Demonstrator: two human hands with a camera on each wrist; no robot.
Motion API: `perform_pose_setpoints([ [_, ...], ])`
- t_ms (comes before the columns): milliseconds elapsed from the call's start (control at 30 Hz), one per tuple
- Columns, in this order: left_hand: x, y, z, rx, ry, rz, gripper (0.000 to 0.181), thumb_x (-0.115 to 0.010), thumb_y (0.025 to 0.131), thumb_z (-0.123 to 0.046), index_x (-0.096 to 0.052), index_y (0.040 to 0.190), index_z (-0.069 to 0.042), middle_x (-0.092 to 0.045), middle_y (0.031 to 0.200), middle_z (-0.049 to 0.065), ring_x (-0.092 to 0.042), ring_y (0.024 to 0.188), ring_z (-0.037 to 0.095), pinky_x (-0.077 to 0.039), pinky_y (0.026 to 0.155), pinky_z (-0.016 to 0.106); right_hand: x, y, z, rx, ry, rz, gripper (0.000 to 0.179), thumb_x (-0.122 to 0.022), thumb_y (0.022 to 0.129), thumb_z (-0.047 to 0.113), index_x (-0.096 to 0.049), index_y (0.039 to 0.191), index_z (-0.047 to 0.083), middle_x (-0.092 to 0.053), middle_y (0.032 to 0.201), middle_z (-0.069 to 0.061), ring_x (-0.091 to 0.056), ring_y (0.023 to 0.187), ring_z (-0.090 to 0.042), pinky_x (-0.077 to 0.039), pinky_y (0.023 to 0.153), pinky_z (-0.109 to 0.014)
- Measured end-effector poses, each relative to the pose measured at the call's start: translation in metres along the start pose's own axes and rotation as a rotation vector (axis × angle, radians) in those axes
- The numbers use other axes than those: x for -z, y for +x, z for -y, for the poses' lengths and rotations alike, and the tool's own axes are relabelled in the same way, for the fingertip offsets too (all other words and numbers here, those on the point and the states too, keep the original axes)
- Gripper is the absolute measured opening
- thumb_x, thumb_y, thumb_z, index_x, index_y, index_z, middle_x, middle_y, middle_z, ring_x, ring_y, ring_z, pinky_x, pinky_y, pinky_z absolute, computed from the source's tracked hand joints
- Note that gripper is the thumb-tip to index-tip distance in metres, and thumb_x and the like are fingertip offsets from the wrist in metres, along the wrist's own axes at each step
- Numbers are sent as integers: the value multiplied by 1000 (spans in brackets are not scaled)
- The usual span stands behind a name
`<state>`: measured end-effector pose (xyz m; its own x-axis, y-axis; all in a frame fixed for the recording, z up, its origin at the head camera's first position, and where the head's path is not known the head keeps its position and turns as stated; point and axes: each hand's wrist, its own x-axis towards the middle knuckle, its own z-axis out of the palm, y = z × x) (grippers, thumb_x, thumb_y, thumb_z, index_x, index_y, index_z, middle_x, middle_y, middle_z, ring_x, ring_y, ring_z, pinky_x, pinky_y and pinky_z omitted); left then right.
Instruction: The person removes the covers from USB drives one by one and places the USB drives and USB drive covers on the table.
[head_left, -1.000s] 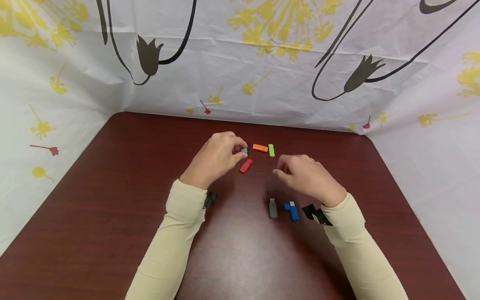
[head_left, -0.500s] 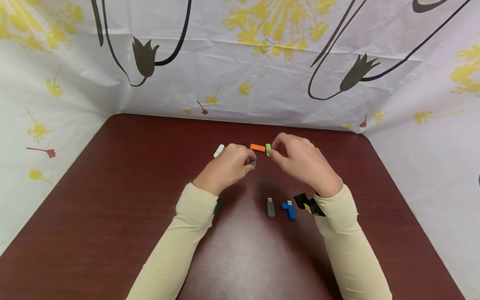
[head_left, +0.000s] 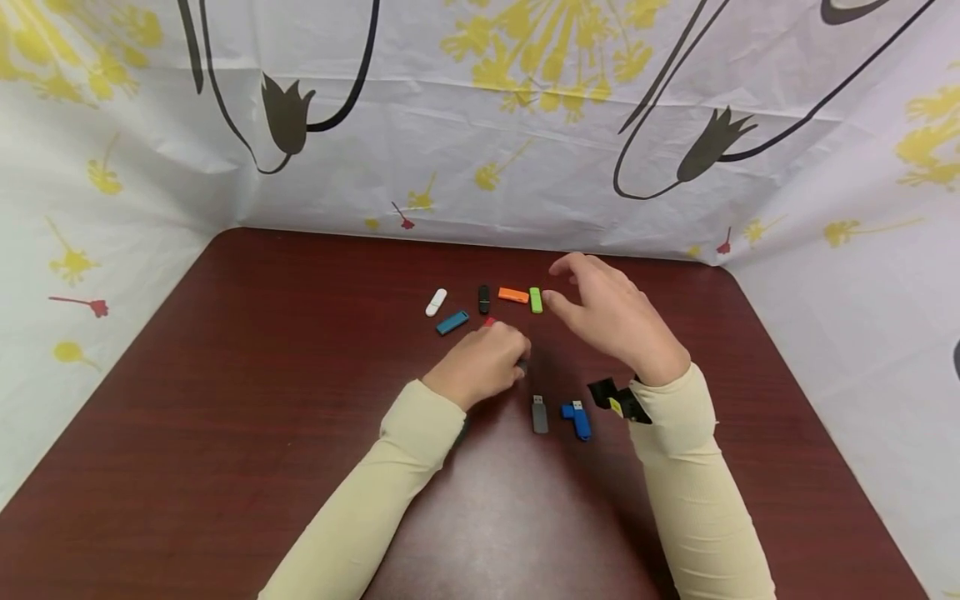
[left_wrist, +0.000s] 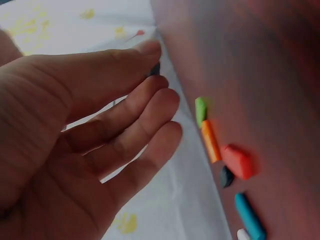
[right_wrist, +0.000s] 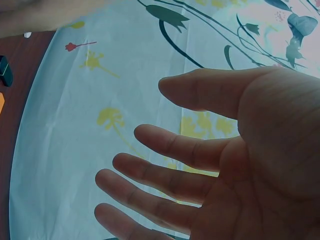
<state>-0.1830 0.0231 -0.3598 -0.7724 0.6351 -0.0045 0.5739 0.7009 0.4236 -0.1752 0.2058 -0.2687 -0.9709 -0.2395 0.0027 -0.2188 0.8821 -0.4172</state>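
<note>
My left hand (head_left: 483, 362) pinches a small dark grey piece (left_wrist: 155, 69) between thumb and index finger; most of it is hidden, and I cannot tell its kind. That hand hovers over the middle of the table, partly covering a red USB stick (head_left: 490, 322). Below and right of it lie a grey USB stick (head_left: 539, 416) with its plug bare and a blue USB stick (head_left: 581, 421) with its blue cap (head_left: 567, 412) beside it. Fingers spread and holding nothing, my right hand (head_left: 611, 317) is raised near the green USB stick (head_left: 536, 300).
Along the far part of the dark red table (head_left: 225, 400) lie a white USB stick (head_left: 436, 302), a teal one (head_left: 453, 322), a black one (head_left: 483, 299) and an orange one (head_left: 513, 295). A patterned white sheet (head_left: 450, 125) hangs round the table's back and sides.
My left hand has come nearer and to the right with the small grey piece, uncovering the white, teal and black sticks. My right hand has moved farther back and its fingers have spread.
</note>
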Motion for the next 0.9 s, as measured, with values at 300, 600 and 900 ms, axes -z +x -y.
perform_pose_setpoints([
  [300,-20,4,-4,2,1,96,8,-80,99,-8,-81,91,-9,-75,81,2,-63,68,10,-52,67,23,2,0,-3,1,4,-4,41,-61,109,34,-59,143,10,-61,147,-12,-57,137,-34,-49,109,-60],
  [600,-29,6,-7,-3,32,153,22,-80,97,-8,-73,77,-11,-63,65,0,-54,59,10,-43,58,23,5,-1,-7,8,14,-7,40,-62,109,31,-59,142,8,-60,147,-13,-57,137,-35,-48,111,-59],
  [900,-31,5,-11,13,36,168,22,-82,96,-9,-72,77,-13,-64,69,0,-58,62,10,-45,58,24,5,-1,-7,13,13,-7,40,-62,109,31,-60,141,8,-61,146,-13,-56,136,-34,-48,112,-59],
])
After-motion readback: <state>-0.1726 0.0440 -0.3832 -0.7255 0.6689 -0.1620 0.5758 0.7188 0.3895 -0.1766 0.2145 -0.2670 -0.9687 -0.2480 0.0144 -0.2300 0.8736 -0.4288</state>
